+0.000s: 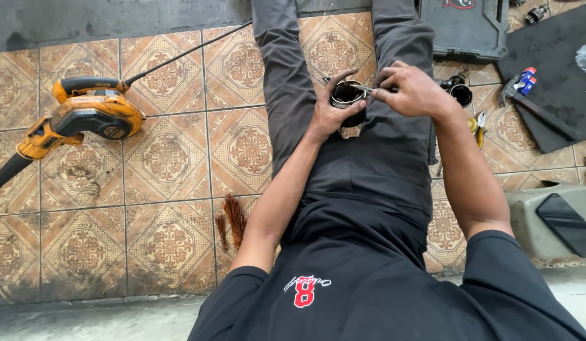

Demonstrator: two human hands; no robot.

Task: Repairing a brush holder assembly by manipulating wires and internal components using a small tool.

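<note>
I sit on a tiled floor with my legs stretched out. My left hand (332, 112) grips a round metal motor stator (348, 96) held above my lap, its hollow opening facing up. My right hand (411, 90) pinches a thin metal tool (367, 88) whose tip reaches the stator's rim. Both hands meet over my dark trousers.
An orange and black electric blower (78, 120) lies at the left with its cord running to the back. A bundle of copper wire (233, 218) lies by my left thigh. A dark tool case (466, 28), a black mat (552, 69), pliers (477, 126) and another round part (460, 93) lie at the right.
</note>
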